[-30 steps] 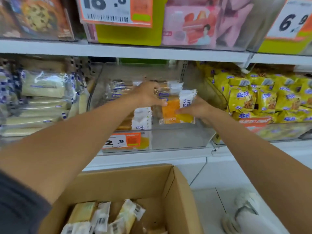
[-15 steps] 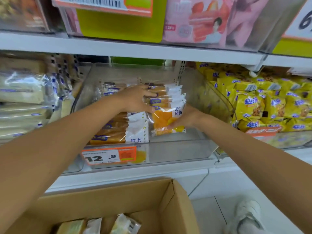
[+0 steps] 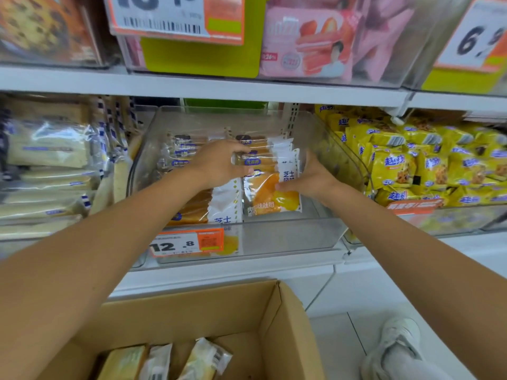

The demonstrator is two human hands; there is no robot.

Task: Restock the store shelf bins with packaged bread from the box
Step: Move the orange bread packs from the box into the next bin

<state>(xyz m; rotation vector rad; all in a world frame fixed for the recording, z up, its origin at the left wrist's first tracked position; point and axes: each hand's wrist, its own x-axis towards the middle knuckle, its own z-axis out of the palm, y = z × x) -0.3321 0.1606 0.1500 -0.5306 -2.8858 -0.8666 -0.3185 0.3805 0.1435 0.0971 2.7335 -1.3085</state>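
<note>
Both grips clasp bread inside the clear bin [image 3: 288, 238]: the left hand [image 3: 219, 164] curls over the top of the standing row of bread packs [image 3: 284, 148], and the right hand [image 3: 311, 179] pinches the right edge of the front bread pack [image 3: 270, 196], which stands between the two grips. Best, I judge, that the left braces the row while the right slides its pack down upright.

Box [image 3: 285, 325] cut off below; right hand [image 3: 312, 179] fingers apparently behind bread pack [image 3: 271, 193]

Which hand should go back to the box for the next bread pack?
Left hand, likely: its forearm passes above the box. It pinches a rear pack; right hand grips the front pack.
</note>
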